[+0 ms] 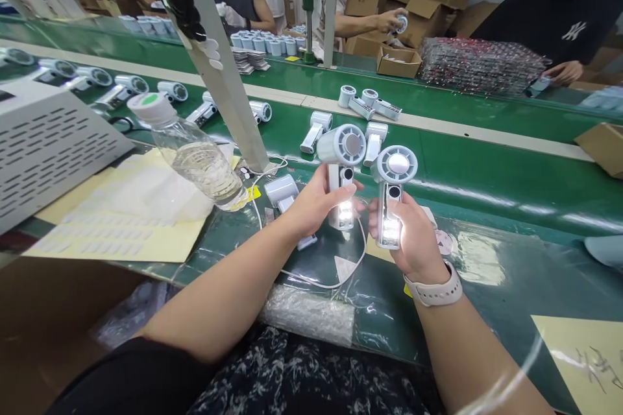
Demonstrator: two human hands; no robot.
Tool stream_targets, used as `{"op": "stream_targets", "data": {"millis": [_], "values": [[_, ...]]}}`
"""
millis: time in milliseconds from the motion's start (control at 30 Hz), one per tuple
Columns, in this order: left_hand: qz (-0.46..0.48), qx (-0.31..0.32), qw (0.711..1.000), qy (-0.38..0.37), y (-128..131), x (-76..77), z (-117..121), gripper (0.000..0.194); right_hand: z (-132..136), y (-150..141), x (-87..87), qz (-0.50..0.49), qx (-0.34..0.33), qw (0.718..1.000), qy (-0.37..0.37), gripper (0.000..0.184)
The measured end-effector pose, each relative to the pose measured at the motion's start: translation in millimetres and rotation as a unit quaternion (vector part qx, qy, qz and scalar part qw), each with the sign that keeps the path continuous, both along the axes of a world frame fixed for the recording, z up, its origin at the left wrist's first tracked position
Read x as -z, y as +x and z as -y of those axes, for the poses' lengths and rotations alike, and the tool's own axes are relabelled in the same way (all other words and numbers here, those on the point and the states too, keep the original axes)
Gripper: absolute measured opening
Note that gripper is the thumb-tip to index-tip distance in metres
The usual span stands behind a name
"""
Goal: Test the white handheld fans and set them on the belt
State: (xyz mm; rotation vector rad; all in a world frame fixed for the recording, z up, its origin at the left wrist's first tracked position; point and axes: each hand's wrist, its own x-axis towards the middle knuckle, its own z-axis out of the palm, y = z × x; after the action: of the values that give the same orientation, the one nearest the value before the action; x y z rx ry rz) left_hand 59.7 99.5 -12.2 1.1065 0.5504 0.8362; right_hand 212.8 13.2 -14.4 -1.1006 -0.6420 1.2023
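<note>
My left hand (318, 201) is closed round the handle of a pale blue handheld fan (342, 146), its thumb lying on the front of the handle. In my right hand (413, 227) is a second handheld fan (398, 165), gripped by its handle with the thumb near the dark round button. Both fans stand roughly upright side by side, round heads up, and their handle fronts glow bright white. Another fan (282, 191) lies on the bench behind my left wrist, partly hidden by it. A white cable (363, 246) loops over the bench below my hands.
A tilted clear bottle (204, 165) and yellow sheets with labels (121, 233) are at left, beside a grey vented box (58, 142). Several fans lie along the green conveyor (448, 162). A slanted post (228, 91) rises at centre-left. Bubble wrap (311, 314) lies at the front edge. People work opposite.
</note>
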Motion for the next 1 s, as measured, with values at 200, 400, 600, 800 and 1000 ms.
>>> {"op": "stream_targets", "data": {"millis": [200,400,600,800,1000], "values": [[0.031,0.028,0.999,-0.01,-1.8,0.1,4.9,0.057,2.5,-1.2,-6.8,-0.057,-0.066,0.995,0.051,0.046],[0.095,0.06,0.993,0.026,-6.8,-6.5,14.6,0.047,7.5,-3.8,-13.6,-0.048,-0.05,0.995,0.075,0.047],[0.108,0.049,0.993,0.009,-6.0,-8.8,14.7,0.05,5.9,1.5,-8.7,0.004,0.01,0.996,0.089,0.033],[0.11,0.074,0.989,-0.063,-3.5,-12.8,15.4,0.057,5.0,6.6,-10.6,-0.034,-0.018,0.998,0.054,0.027],[0.097,0.119,0.981,-0.116,-6.9,-6.3,14.8,0.046,7.2,5.6,-15.8,-0.029,-0.08,0.994,0.063,0.034]]}}
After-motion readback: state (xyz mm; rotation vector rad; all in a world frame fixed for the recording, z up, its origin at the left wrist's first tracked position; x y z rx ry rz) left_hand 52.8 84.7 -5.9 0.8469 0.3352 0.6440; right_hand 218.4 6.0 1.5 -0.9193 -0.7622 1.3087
